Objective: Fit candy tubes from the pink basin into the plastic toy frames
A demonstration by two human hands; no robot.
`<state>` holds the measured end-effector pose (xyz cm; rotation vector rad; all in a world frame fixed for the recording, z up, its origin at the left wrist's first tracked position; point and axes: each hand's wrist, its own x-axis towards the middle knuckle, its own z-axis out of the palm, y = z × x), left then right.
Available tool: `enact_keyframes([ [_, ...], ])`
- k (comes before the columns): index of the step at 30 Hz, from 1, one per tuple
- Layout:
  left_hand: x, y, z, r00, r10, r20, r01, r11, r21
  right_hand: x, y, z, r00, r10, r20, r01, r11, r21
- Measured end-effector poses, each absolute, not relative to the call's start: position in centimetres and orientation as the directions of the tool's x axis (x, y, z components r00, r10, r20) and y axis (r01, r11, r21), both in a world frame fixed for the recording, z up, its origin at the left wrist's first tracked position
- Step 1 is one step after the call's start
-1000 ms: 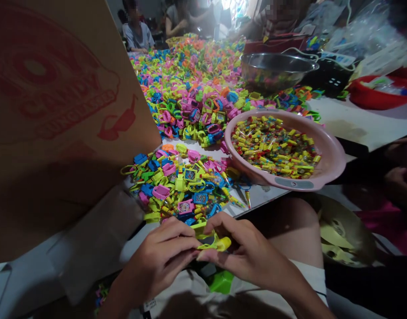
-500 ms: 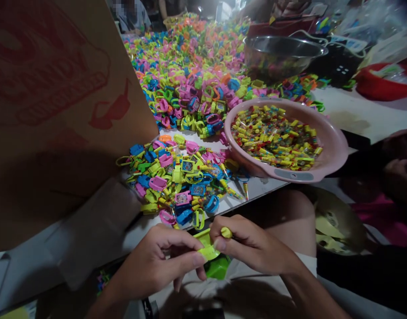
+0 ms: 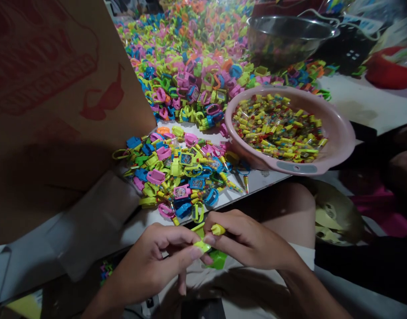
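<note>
My left hand [image 3: 158,261] is closed, pinching a yellow-green plastic toy watch [image 3: 202,245] between thumb and fingers. Close against it, my right hand [image 3: 253,241] grips a small candy tube, its yellow end [image 3: 218,229] poking out above the curled forefinger. The rest of the tube is hidden by the fingers, and the right thumb meets the toy watch. Under both hands a bright green plastic piece [image 3: 219,260] shows over my lap. Just beyond them, a small pile of toy watches [image 3: 181,191] mixed with candy tubes lies at the table edge.
A pink basin [image 3: 344,144] full of yellow-ended candy tubes stands to the right. Behind spreads a large heap of colourful toy watches [image 3: 190,84], with a metal bowl [image 3: 289,42] beside it. A tall cardboard box [image 3: 67,164] blocks the left. Another person's hand [image 3: 404,164] shows at far right.
Both hands have shifted slightly left and up in view, still close together on the toy watch and tube. The candy tube's yellow end has turned a little. The camera has tilted down slightly.
</note>
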<state>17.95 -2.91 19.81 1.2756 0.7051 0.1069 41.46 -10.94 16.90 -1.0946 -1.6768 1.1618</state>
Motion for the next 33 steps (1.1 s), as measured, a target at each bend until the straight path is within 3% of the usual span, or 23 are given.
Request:
enact_keyframes([
  [9, 18.0, -3.1, 19.6, 0.832, 0.437, -0.340, 0.254, 0.244, 0.936, 41.5, -11.2, 15.9, -0.329, 0.935, 0.129, 0.218, 0.208, -0.954],
  [14, 17.8, -3.2, 18.8, 0.778, 0.591, -0.212, 0.344, -0.119, 0.931, 41.4, -12.8, 15.9, -0.152, 0.983, -0.106, 0.274, -0.062, -0.960],
  [16, 17.8, -3.2, 18.7, 0.750, 0.657, -0.075, 0.322, -0.265, 0.909, 41.3, -13.7, 16.4, -0.081, 0.982, -0.171, 0.307, -0.138, -0.942],
  [18, 17.9, -3.4, 18.5, 0.718, 0.689, 0.101, 0.268, -0.408, 0.873, 41.1, -14.6, 16.9, -0.098, 0.983, -0.155, 0.368, -0.109, -0.924],
  [20, 18.1, -3.5, 18.4, 0.706, 0.658, 0.262, 0.215, -0.552, 0.806, 40.8, -15.2, 17.4, -0.146, 0.982, -0.123, 0.401, -0.055, -0.914],
  [23, 18.4, -3.6, 18.2, 0.734, 0.560, 0.385, 0.166, -0.698, 0.697, 40.1, -15.5, 17.8, -0.121, 0.986, -0.115, 0.383, -0.061, -0.922],
  [28, 18.5, -3.5, 18.1, 0.758, 0.485, 0.437, 0.168, -0.792, 0.587, 39.6, -15.1, 18.2, -0.088, 0.987, -0.138, 0.323, -0.102, -0.941],
  [33, 18.0, -3.6, 17.9, 0.784, 0.446, 0.432, 0.159, -0.816, 0.556, 39.4, -14.9, 18.1, -0.057, 0.987, -0.148, 0.299, -0.125, -0.946],
])
